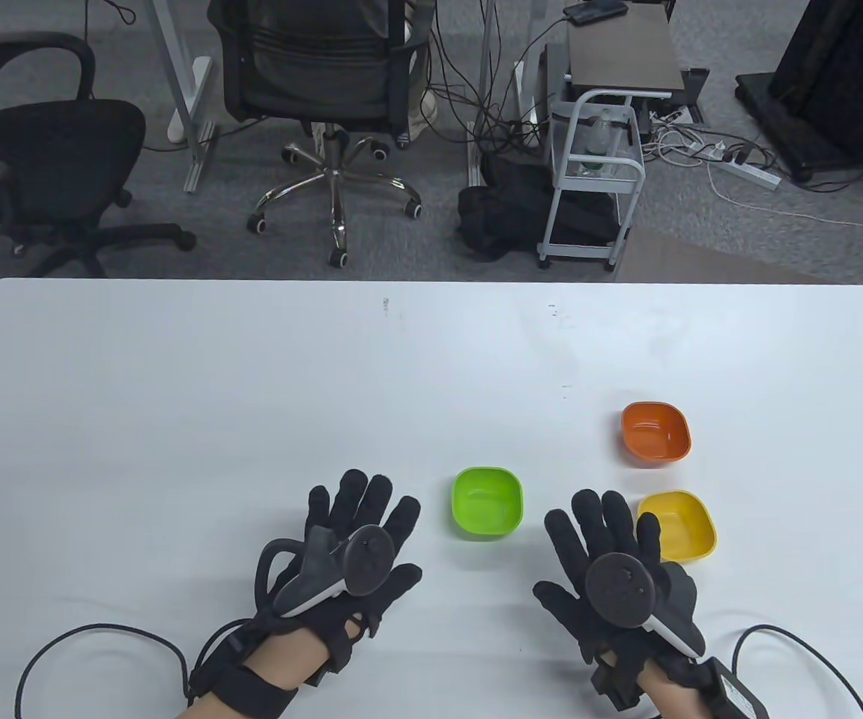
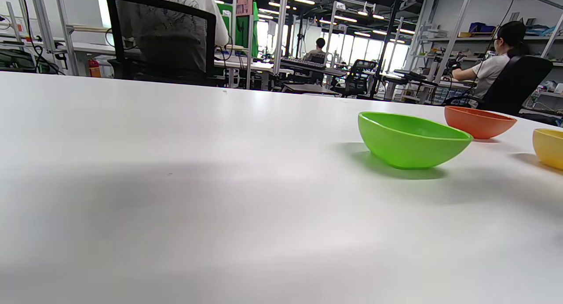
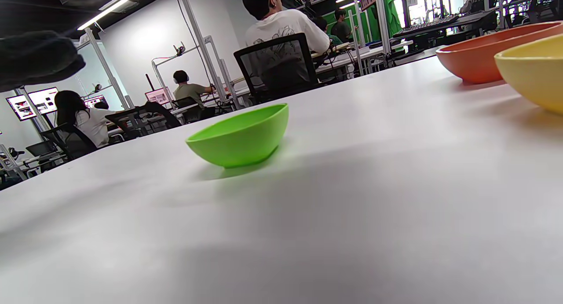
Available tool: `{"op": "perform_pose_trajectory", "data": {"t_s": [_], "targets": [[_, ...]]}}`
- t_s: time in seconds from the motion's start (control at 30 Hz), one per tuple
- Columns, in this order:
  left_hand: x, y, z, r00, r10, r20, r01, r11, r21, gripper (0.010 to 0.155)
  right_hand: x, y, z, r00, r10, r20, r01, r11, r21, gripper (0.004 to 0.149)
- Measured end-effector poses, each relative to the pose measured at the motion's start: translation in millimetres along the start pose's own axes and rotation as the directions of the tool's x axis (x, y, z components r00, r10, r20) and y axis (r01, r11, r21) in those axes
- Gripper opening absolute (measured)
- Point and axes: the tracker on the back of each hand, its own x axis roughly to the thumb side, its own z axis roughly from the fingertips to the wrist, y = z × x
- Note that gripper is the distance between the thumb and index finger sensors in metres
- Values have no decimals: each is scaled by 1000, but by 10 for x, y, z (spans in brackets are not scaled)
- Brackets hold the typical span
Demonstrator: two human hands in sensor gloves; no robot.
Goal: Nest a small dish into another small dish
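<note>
Three small dishes sit upright and apart on the white table [image 1: 177,389]: a green one [image 1: 486,502] near the middle, an orange one [image 1: 655,433] farther back on the right, and a yellow one [image 1: 682,526] in front of the orange one. My left hand [image 1: 360,528] lies flat with spread fingers left of the green dish, holding nothing. My right hand [image 1: 607,535] lies flat with spread fingers between the green and yellow dishes, its fingers just beside the yellow dish's rim. The green dish [image 2: 411,139], orange dish [image 2: 478,121] and yellow dish [image 2: 550,148] show in the left wrist view. The right wrist view shows green [image 3: 239,137], orange [image 3: 488,55] and yellow [image 3: 534,71].
Beyond the table's far edge stand office chairs [image 1: 330,90], a small white cart [image 1: 596,180] and floor cables. Cables from the gloves run along the table's near edge [image 1: 102,644].
</note>
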Motion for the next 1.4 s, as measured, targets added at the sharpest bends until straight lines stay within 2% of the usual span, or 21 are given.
{"op": "perform_pose_trajectory", "data": {"t_s": [0.23, 0.43, 0.57, 0.7, 0.9, 1.1, 1.2, 1.3, 1.4], "targets": [[-28, -161, 166, 1000, 22, 0, -22, 999, -49, 77, 6, 11, 5, 1000, 4, 4, -4, 1000, 9, 79], [-93, -158, 156, 999, 48, 0, -48, 999, -19, 78, 23, 40, -1, 1000, 15, 2, -15, 1000, 26, 79], [-125, -165, 136, 998, 68, -2, -68, 997, -32, 79, 35, 18, -9, 1000, 20, 3, -20, 1000, 18, 78], [-125, -162, 136, 998, 70, 2, -70, 997, -33, 79, 6, -92, -56, 1000, -8, -22, 7, 1000, -17, 78], [-105, -170, 142, 997, 71, 17, -70, 997, -34, 79, -93, -413, -180, 990, -119, -78, 114, 991, -73, 79], [-109, -181, 143, 997, 77, 20, -76, 997, -35, 79, -374, -800, -405, 957, -206, -203, 179, 973, -144, 79], [-105, -178, 146, 997, 78, 22, -77, 996, -36, 79, -644, -981, -495, 920, -219, -324, 161, 967, -196, 78], [-109, -177, 150, 997, 80, 20, -80, 996, -34, 79, -1063, -1014, -525, 861, -235, -451, 143, 963, -229, 77], [-118, -177, 154, 996, 83, 16, -83, 996, -32, 79, -1384, -941, -498, 804, -236, -545, 153, 969, -194, 76]]}}
